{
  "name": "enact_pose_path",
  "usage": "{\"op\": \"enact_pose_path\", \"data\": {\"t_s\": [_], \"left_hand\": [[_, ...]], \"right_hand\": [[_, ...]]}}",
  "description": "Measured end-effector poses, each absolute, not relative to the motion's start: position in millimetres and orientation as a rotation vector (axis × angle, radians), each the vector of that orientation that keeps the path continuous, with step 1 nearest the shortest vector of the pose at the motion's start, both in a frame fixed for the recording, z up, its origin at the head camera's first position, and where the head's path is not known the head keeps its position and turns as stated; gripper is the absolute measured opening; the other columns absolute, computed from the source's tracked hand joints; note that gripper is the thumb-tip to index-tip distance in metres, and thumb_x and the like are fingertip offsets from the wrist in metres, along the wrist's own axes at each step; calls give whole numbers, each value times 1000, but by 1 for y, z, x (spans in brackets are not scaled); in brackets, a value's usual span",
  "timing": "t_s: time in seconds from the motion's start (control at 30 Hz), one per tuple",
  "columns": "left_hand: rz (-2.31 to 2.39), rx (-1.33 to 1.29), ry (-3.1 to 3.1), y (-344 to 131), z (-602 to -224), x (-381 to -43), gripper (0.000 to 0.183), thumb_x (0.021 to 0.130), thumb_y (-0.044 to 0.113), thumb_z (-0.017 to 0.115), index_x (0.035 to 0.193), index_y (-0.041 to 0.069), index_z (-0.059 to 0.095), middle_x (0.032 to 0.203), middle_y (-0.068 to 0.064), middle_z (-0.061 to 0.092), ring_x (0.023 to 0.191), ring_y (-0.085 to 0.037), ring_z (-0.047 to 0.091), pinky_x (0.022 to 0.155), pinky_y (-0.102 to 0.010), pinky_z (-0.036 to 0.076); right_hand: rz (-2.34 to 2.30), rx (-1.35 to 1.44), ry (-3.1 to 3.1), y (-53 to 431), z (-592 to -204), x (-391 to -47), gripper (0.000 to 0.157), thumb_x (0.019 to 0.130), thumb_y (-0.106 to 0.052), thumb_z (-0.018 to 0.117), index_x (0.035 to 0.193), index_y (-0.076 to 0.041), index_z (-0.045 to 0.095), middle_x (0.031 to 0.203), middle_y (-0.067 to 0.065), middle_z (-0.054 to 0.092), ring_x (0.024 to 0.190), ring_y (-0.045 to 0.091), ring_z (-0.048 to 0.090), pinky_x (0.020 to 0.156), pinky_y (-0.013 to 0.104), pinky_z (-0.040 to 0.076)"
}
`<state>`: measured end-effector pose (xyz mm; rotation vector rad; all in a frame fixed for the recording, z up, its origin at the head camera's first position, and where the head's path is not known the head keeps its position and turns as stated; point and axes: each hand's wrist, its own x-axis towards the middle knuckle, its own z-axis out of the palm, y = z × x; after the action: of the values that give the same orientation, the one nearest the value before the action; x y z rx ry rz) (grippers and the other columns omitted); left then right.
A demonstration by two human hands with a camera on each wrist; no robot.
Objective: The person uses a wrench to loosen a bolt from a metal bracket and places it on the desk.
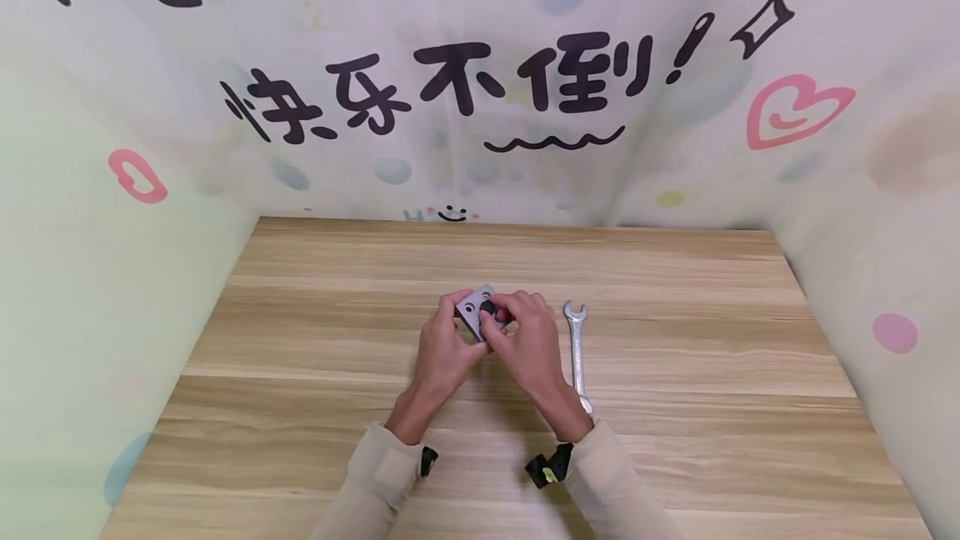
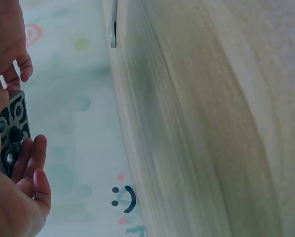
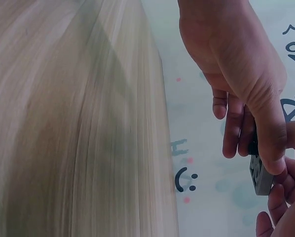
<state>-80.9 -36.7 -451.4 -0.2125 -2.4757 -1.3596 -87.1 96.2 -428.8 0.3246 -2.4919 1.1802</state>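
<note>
Nearest, two pale sleeves (image 1: pixel 378 473) come in over the near part of the desk (image 1: pixel 720 423), a small black device (image 1: pixel 428 462) at the left cuff and a larger black device (image 1: pixel 550 467) at the right one. Beyond them both hands meet over the desk, between its left and right edges. The left hand (image 1: pixel 441 352) grips a grey plate (image 1: pixel 472 317) by its edges, thumb on the near side and fingers around the far left side. The right hand (image 1: pixel 531 340) pinches a black knob (image 1: pixel 488 307) against the plate's upper face between thumb and forefinger, its other fingers bent beside it. The plate is tilted, with round holes near its far side, and the wrist views show it held clear of the desk. One face, seen from the left wrist, has dark recesses between paler ribs. Just beside the right hand, toward the desk's right edge, a silver wrench (image 1: pixel 577 352) lies lengthwise, its open end toward the far edge, its near end close to the right wrist. Past the far edge rises a pale backdrop (image 1: pixel 330 182) bearing a small smiling face (image 1: pixel 452 213) low down, a pink heart (image 1: pixel 801 111) to the right and black lettering (image 1: pixel 457 77) above.
</note>
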Motion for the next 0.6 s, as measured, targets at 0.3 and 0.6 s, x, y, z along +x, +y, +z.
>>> {"op": "enact_pose_path", "data": {"t_s": [0.3, 0.6], "left_hand": [[-1386, -214, -2496, -36, -451, -80, 67, 73, 13, 88, 128, 0, 51, 109, -17, 68, 89, -25, 64, 72, -39, 54], [-1378, -211, -2498, -35, -452, -80, 67, 72, 12, 88, 127, 0, 52, 106, -17, 69, 88, -25, 63, 71, -32, 51]], "right_hand": [[1206, 246, -2501, 97, -428, -86, 31, 82, -25, 81, 103, -5, 71, 78, 4, 61, 77, 28, 53, 68, 30, 34], [1172, 195, -2499, 97, -430, -86, 31, 78, -30, 84, 89, -7, 66, 75, 4, 61, 72, 18, 50, 67, 30, 37]]}}
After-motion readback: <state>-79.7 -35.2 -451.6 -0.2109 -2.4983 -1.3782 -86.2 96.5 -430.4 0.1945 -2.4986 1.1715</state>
